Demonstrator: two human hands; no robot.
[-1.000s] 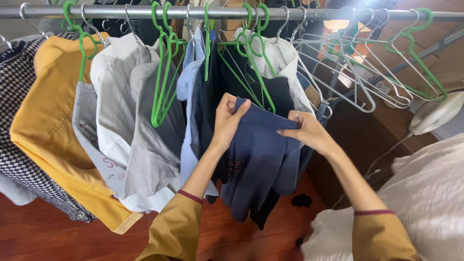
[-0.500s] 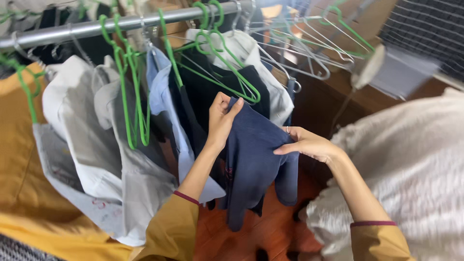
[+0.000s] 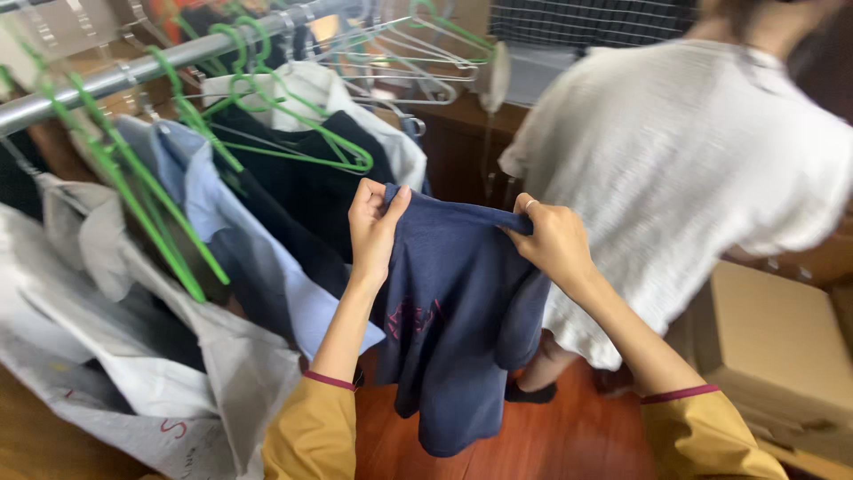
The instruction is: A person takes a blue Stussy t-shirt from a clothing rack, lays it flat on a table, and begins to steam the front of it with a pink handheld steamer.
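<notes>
Left hand point(image 3: 371, 224) and right hand point(image 3: 553, 238) each have their grip pinched shut on the top edge of a dark navy cotton t-shirt with a red print point(image 3: 453, 311). The shirt hangs between them, just beside the metal clothes rail point(image 3: 133, 71) with green plastic hangers point(image 3: 293, 124). Another person in a white knit top point(image 3: 693, 169) stands right behind it.

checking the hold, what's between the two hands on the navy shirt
In the head view, only the navy shirt's top edge spans from the left hand to the right hand, pulled taut, nothing else between.
</notes>
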